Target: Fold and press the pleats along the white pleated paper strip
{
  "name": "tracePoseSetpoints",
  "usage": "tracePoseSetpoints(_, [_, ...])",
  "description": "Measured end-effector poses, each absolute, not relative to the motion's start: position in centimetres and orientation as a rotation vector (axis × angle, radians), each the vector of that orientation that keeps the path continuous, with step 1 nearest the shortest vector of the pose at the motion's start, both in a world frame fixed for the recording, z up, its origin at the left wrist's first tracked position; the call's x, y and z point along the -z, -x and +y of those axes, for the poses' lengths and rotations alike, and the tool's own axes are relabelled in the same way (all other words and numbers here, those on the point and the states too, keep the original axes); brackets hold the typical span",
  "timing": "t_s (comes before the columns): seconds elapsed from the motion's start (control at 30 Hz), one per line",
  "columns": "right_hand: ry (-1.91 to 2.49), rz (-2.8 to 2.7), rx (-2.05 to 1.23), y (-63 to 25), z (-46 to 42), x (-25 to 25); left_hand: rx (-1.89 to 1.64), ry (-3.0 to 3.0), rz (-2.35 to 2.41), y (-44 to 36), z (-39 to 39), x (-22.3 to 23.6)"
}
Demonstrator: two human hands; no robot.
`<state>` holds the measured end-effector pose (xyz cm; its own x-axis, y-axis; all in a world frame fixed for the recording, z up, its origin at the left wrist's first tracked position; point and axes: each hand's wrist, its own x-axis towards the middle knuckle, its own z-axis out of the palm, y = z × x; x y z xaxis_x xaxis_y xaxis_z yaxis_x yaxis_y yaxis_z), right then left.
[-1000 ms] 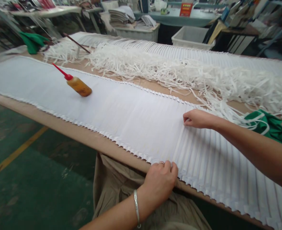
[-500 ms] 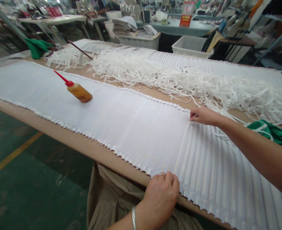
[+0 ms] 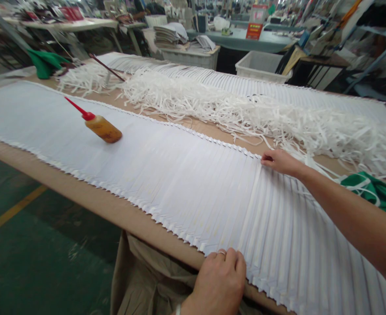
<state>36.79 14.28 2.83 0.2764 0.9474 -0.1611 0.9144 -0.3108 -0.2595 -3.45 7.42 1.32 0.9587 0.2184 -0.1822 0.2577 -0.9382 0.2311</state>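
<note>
White pleated paper (image 3: 166,170) runs as a long band across the brown tabletop (image 3: 91,192), from the upper left of the frame down to the lower right. Both of the person's hands work one fold of it, right of the frame's centre. The left hand (image 3: 220,282), at the bottom edge of the frame, sits at the near edge of the band with its fingers curled over and the fingertips pinched on the pleat ends; a ring shows on one finger. The right hand (image 3: 279,162), in the middle right of the frame, reaches to the far edge of the band, its fingers closed in a pinch on the same fold where the paper meets the bare tabletop. Left of the two hands the pleats lie pressed flat and close; right of them they stand looser, as raised ridges.

In the upper left of the frame an amber bottle (image 3: 99,127) with a red nozzle lies on its side on the paper, well apart from both hands. Beyond the band a long heap of white paper strips (image 3: 232,109) stretches across the tabletop, and a second pleated sheet (image 3: 245,85) lies behind it. Green cloth (image 3: 376,192) rests at the right edge of the frame, near the right forearm, and another green cloth (image 3: 42,61) sits in the upper left corner. A pale plastic bin (image 3: 261,65) stands past the tabletop's far side.
</note>
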Motion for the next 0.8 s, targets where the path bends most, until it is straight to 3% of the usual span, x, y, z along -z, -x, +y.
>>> tracePoseSetpoints(0.33, [2.455, -1.763, -0.373, -36.3, 14.6, -1.8, 0.218, -2.869, 0.335, 3.5, 7.6, -1.0])
tracePoseSetpoints(0.8, [2.553, -1.604, 0.062, -39.0, 21.2, -0.9, -0.363, -2.941, 0.496, 4.7, 6.3, 3.4])
